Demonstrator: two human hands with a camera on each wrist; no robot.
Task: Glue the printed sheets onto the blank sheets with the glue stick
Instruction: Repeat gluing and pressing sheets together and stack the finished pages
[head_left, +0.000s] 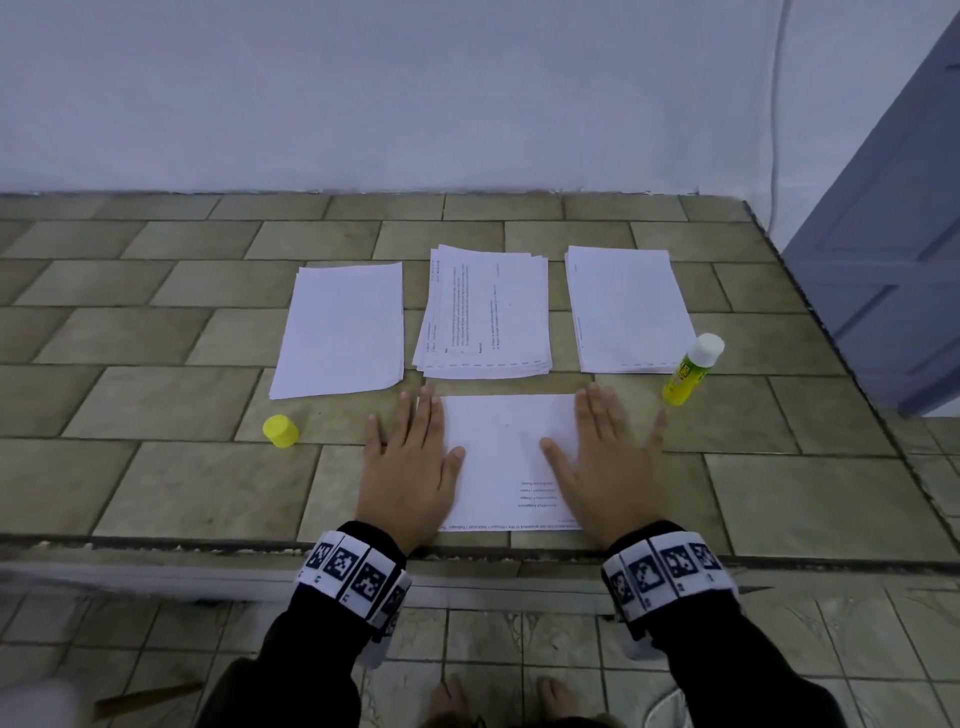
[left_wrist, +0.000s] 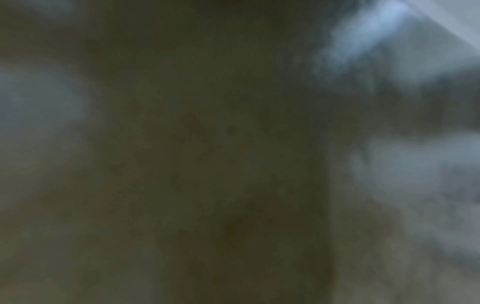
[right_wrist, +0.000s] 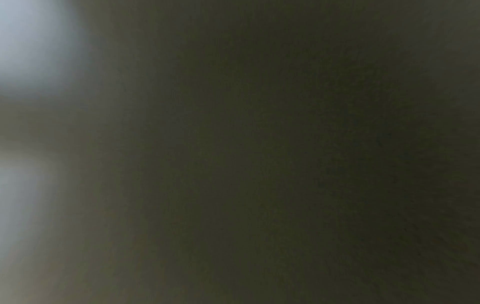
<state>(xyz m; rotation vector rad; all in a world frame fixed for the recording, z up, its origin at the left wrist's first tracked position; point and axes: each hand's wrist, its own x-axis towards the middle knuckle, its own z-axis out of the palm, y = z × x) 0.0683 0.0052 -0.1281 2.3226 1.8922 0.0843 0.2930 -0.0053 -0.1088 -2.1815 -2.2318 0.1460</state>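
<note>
Head view evenly lit, soft shadows, edges bowed; both wrist views dark, blurred

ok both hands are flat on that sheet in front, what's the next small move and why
Probably lift the sheet away and set it on a pile. Both hands, left and right, lie flat on its side edges as if pressing it down, which suggests the gluing is done. The glue stick stands uncapped to the right, its yellow cap lying apart on the left, ready for another sheet.
</note>
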